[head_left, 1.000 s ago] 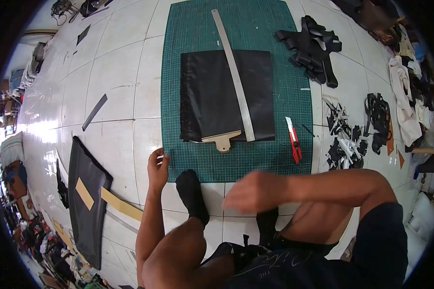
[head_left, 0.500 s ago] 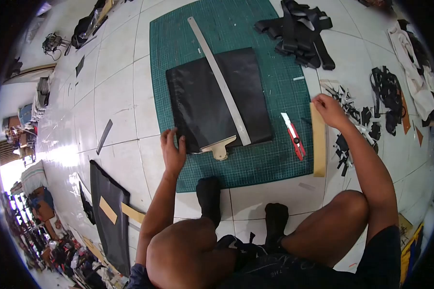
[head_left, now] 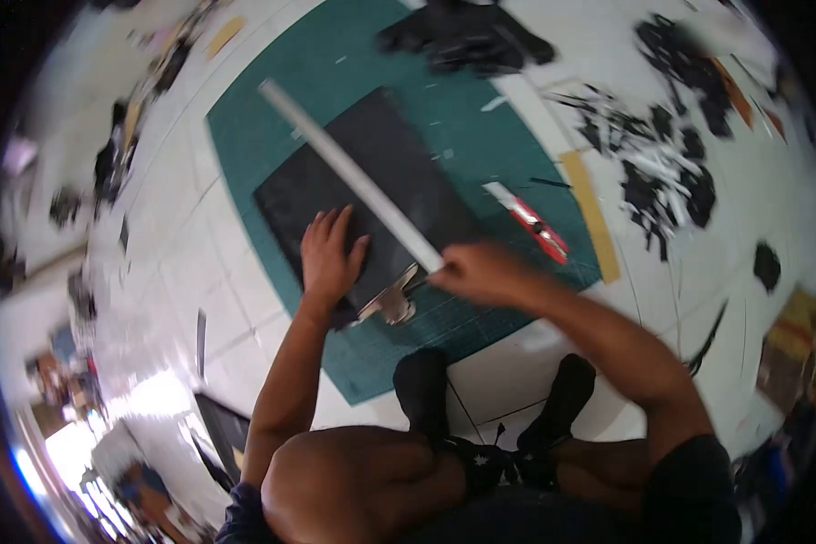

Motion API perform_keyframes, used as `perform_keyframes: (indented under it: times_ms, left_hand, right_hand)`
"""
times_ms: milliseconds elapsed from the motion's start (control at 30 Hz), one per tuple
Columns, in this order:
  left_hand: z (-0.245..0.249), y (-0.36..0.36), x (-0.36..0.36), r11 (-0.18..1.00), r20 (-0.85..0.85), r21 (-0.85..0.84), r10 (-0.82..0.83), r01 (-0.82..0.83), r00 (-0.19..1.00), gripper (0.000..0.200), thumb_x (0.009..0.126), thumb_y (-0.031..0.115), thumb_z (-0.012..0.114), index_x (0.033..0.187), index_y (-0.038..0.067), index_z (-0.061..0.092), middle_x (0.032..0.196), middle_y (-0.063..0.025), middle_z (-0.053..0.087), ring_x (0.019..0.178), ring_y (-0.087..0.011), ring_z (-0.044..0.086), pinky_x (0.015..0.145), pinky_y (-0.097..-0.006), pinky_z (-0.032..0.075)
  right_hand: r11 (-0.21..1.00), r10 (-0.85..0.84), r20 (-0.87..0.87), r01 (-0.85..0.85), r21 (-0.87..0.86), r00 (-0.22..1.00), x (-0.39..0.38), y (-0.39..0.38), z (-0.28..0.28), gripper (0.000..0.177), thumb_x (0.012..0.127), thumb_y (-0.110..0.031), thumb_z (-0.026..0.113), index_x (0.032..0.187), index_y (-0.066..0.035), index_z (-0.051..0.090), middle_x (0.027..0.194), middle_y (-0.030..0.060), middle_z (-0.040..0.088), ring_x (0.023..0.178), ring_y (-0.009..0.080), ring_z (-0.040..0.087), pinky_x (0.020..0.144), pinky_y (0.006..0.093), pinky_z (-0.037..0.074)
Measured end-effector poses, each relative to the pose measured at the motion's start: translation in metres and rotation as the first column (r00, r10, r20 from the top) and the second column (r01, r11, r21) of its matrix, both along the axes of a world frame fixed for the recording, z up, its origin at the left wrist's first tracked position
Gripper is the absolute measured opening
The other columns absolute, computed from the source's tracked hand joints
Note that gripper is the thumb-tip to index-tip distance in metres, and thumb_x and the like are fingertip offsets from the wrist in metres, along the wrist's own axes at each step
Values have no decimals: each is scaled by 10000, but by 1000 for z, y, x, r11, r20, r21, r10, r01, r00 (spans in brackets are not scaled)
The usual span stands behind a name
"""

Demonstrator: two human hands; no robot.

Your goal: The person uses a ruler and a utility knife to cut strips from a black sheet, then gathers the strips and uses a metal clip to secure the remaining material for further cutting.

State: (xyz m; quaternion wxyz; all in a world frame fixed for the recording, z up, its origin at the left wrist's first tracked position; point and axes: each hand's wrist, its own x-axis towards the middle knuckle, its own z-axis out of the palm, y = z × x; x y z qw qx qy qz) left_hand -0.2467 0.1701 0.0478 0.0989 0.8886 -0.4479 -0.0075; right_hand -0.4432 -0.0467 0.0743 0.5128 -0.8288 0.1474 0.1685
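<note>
My left hand (head_left: 331, 258) lies with fingers spread on a black sheet (head_left: 385, 136), near its left edge. The near end of a long metal ruler (head_left: 354, 177), slanting across that sheet, is pinched by my right hand (head_left: 480, 272), which is blurred. A metal bulldog clip (head_left: 392, 304) grips the near edge of the sheet, between both hands. Under it all is a green cutting mat (head_left: 258, 104). A red utility knife (head_left: 530, 222), its blade out, rests on the mat to the right of my right hand.
Along the mat's right edge lies a tan strip (head_left: 591, 218). Beyond it are black and white scraps (head_left: 657, 168) on the tiled floor (head_left: 177, 245). Black straps (head_left: 467, 36) are bunched at the mat's far edge. My feet (head_left: 422, 390) stand at its near side.
My right hand has left the tan strip and taken hold of the ruler's near end. My left hand has moved from the sheet's edge onto its surface. The view has turned.
</note>
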Motion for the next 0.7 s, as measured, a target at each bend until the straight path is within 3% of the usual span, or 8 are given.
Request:
perform_keyframes:
  times_ms: [67,133,200,367,467,600,633,700]
  left_hand:
    - [7,-16,9,994,-294,58,106,-93,950,517,902,362,677,1329,82,595,1268,-254,581,1179,-425,548,1010,-488,445]
    - [-28,-7,23,998,-20,49,39,-38,999,488,887,362,690,1274,74,616,1233,-234,582,1150,-435,549,993,-497,449]
    - [-8,-23,20,993,-170,95,84,-69,982,434,861,295,718,1211,59,620,1194,-216,577,1123,-425,551,978,-504,453]
    - [-4,-26,30,992,-234,103,91,-68,968,684,813,287,772,1400,71,497,1293,-219,539,1205,-431,516,1028,-495,443]
    - [5,-33,36,977,-320,206,112,-46,941,799,769,314,835,1422,43,464,1367,-262,500,1279,-449,477,1066,-510,420]
    - [6,-40,39,960,-290,272,151,-70,945,843,701,314,882,1375,64,442,1356,-214,421,1279,-457,456,990,-512,507]
    - [6,-44,39,947,-297,311,178,-81,938,849,704,320,885,1375,62,433,1387,-215,402,1298,-455,442,1001,-508,505]
    - [6,-45,42,932,-290,353,186,-76,939,859,708,331,888,1374,60,418,1443,-218,364,1330,-452,417,1021,-500,501]
  right_hand:
    - [964,-113,-24,115,239,993,-16,49,-41,402,915,-433,675,943,-32,675,853,164,703,811,298,697,728,437,536]
    - [937,-225,-76,237,255,971,-32,92,-55,438,923,-433,676,1037,-13,631,918,167,692,839,298,685,730,432,532]
    - [903,-347,-84,357,237,934,-36,120,-58,469,920,-442,680,1087,-9,608,904,157,687,824,297,684,724,421,536]
    - [779,-562,-115,570,261,819,-14,156,-62,488,906,-419,705,1136,-8,578,878,145,680,809,305,687,720,418,539]
    - [760,-641,-47,642,102,766,-3,170,-74,430,900,-358,721,1091,-3,572,906,159,667,824,301,679,720,418,531]
    - [672,-662,-244,705,227,709,9,167,-62,380,929,-306,685,1058,11,520,965,184,616,804,309,627,732,448,507]
    - [673,-663,-217,698,245,716,11,168,-57,445,933,-345,693,1118,-5,474,981,179,608,768,256,627,668,395,517]
    - [495,-636,-445,776,392,631,15,161,-31,502,929,-377,702,1161,-19,438,969,166,607,730,209,618,621,340,513]
